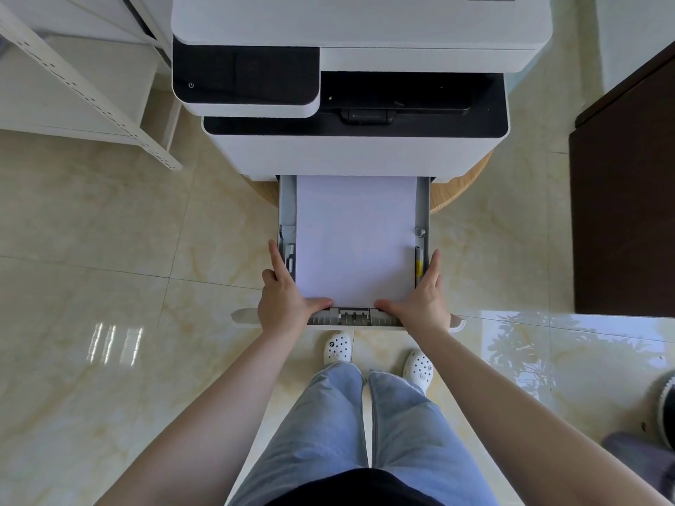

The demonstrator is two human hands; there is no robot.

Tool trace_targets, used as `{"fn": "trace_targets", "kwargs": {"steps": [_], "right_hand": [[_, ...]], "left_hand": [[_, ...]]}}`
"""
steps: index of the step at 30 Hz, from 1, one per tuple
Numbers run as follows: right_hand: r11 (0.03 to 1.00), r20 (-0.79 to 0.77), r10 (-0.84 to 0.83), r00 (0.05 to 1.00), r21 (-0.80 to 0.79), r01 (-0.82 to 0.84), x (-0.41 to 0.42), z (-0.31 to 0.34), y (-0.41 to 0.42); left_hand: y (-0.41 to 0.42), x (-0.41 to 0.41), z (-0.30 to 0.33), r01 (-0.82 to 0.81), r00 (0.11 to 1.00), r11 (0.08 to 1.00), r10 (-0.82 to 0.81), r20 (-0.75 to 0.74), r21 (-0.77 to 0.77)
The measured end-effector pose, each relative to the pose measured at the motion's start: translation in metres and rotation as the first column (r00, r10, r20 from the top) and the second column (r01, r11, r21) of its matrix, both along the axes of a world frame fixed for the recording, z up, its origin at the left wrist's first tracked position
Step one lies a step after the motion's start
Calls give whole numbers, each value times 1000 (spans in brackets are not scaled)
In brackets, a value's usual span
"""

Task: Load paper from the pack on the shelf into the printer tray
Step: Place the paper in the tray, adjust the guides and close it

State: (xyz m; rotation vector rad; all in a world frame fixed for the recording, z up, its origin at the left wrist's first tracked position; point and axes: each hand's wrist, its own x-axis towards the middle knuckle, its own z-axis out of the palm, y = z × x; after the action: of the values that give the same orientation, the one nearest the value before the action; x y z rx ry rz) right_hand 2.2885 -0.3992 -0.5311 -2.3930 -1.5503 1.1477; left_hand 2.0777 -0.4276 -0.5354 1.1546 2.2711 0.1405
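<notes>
A white and black printer stands in front of me on a round wooden stand. Its grey paper tray is pulled out toward me, and a stack of white paper lies flat inside it. My left hand grips the tray's front left corner, thumb on the paper's near edge. My right hand grips the front right corner the same way, thumb on the paper. The paper pack is out of view.
A white metal shelf stands at the left rear. A dark brown cabinet stands at the right. Glossy beige floor tiles surround the printer. My legs and white clogs are just under the tray's front.
</notes>
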Motion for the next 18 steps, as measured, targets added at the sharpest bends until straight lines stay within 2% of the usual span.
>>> {"fn": "trace_targets", "kwargs": {"steps": [18], "right_hand": [[1000, -18, -11, 1000, 24, 11, -1, 2, -3]], "left_hand": [[-4, 4, 1, -17, 1000, 1000, 17, -16, 17]]}}
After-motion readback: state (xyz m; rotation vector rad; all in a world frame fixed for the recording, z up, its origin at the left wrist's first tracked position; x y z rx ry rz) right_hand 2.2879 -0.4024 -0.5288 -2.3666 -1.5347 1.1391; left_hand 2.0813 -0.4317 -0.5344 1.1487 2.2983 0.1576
